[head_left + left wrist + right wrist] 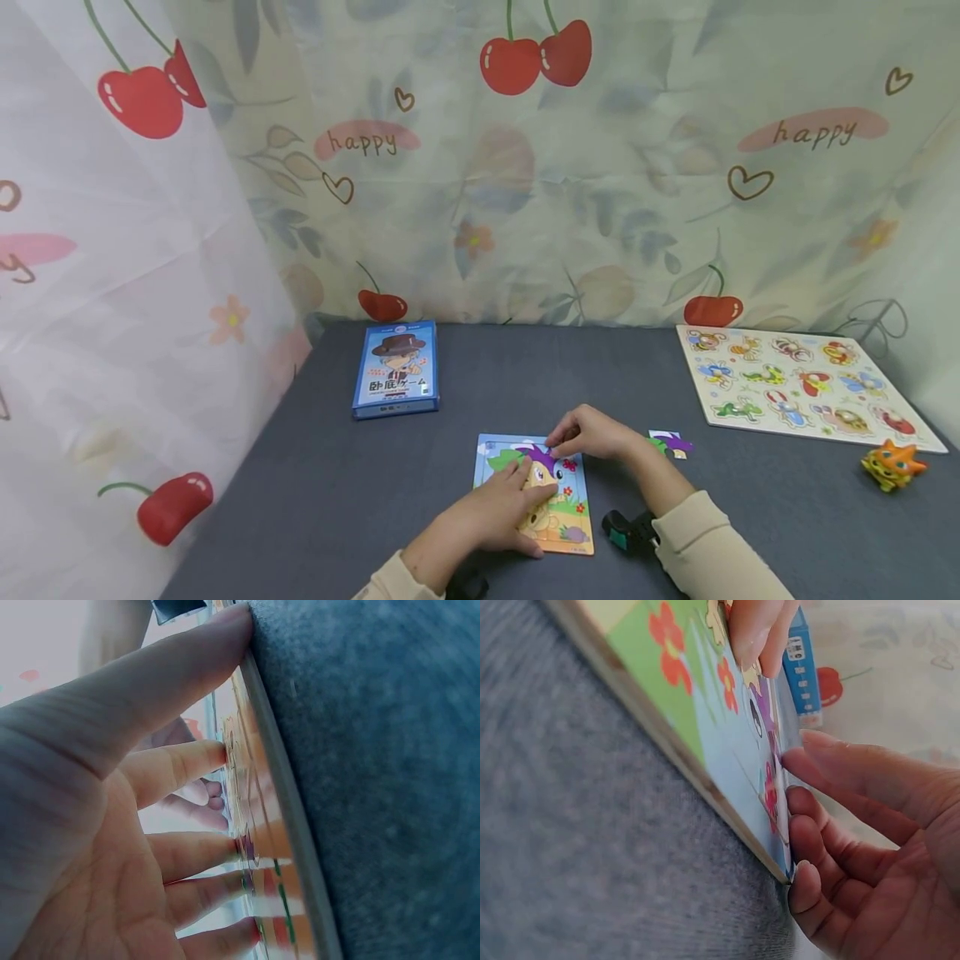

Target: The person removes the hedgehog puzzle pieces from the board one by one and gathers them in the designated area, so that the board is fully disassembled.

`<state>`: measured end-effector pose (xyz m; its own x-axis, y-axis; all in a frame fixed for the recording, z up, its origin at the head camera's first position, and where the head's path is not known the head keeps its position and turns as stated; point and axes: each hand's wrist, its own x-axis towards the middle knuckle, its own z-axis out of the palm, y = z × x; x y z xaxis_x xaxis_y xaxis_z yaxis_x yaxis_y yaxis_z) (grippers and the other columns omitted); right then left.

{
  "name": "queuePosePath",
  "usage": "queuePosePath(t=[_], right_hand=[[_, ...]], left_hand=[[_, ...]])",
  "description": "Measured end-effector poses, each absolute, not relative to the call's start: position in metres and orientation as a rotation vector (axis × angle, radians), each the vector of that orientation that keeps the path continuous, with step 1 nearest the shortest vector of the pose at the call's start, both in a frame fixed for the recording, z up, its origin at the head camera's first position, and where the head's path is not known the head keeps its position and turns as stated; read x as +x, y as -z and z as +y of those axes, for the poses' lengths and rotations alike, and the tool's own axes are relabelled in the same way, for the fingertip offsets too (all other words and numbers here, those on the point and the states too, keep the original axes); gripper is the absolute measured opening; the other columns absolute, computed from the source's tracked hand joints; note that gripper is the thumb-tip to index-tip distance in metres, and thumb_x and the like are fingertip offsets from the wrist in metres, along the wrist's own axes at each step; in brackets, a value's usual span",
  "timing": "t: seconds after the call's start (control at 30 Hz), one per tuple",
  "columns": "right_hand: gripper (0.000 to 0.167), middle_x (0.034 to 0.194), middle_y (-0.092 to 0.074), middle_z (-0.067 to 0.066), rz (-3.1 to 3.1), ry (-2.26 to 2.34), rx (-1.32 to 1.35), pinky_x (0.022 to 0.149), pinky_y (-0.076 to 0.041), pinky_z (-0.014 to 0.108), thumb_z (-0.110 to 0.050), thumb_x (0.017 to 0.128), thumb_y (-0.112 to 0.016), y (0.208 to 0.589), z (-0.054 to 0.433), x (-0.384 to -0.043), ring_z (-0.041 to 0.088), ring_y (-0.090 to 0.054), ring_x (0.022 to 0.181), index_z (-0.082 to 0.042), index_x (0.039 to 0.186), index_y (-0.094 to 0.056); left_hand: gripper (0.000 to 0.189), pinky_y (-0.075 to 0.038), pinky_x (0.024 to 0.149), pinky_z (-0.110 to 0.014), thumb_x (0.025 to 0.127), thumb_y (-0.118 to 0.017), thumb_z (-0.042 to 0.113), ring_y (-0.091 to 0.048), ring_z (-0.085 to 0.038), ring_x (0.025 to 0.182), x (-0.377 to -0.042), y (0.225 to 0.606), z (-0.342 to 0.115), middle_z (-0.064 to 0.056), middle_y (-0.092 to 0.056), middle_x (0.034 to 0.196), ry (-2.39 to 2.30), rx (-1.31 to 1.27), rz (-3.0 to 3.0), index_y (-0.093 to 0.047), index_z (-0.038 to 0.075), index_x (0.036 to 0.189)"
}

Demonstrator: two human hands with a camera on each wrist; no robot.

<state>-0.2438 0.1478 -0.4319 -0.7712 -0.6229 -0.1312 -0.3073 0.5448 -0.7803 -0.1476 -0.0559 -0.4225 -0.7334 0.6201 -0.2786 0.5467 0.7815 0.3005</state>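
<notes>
A jigsaw puzzle board [573,500] with a cartoon purple-haired animal lies on the dark table. My left hand [498,508] rests over its lower left part, fingers spread and fairly straight; in the left wrist view the fingertips [244,881] touch the picture and the thumb reaches the board's edge. My right hand [596,433] is at the upper right corner, where its curled thumb and fingers pinch at a purple puzzle piece [537,455]. The right wrist view shows the other fingers curled against the board's rim [697,780]. A loose puzzle piece [671,443] lies beyond the right wrist.
A blue game box [396,371] lies at the back left. At the back right is a white board of insect pictures [806,379], with a small orange and yellow toy figure [892,465] in front of it. Patterned curtains [480,192] hang behind the table and on its left.
</notes>
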Motion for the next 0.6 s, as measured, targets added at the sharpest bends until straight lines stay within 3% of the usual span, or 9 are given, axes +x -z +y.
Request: queuePosePath(t=[0.33, 0.6], right_hand=[[0.016, 0.08, -0.067, 0.004, 2.396, 1.117, -0.687, 0.062, -0.046, 0.022, -0.011, 0.084, -0.068, 0.4334, 0.1461, -0.2426, 0.01, -0.052, 0.068, 0.0, 0.095, -0.071], [0.014, 0.082, -0.065, 0.008, 2.386, 1.192, -0.639, 0.064, -0.046, 0.025, -0.003, 0.084, -0.064, 0.4327, 0.1463, -0.2414, 0.011, -0.052, 0.071, 0.002, 0.096, -0.07]], left_hand=[[0.075, -0.032, 0.11, -0.044, 0.076, -0.071, 0.049, -0.025, -0.031, 0.141, -0.1481, 0.4227, -0.0563, -0.013, -0.027, 0.153, -0.295, 0.88, 2.6, -0.039, 0.032, 0.141], [0.075, -0.031, 0.111, -0.044, 0.076, -0.072, 0.047, -0.024, -0.031, 0.141, -0.1474, 0.4228, -0.0558, -0.013, -0.026, 0.153, -0.311, 0.872, 2.595, -0.039, 0.032, 0.141]])
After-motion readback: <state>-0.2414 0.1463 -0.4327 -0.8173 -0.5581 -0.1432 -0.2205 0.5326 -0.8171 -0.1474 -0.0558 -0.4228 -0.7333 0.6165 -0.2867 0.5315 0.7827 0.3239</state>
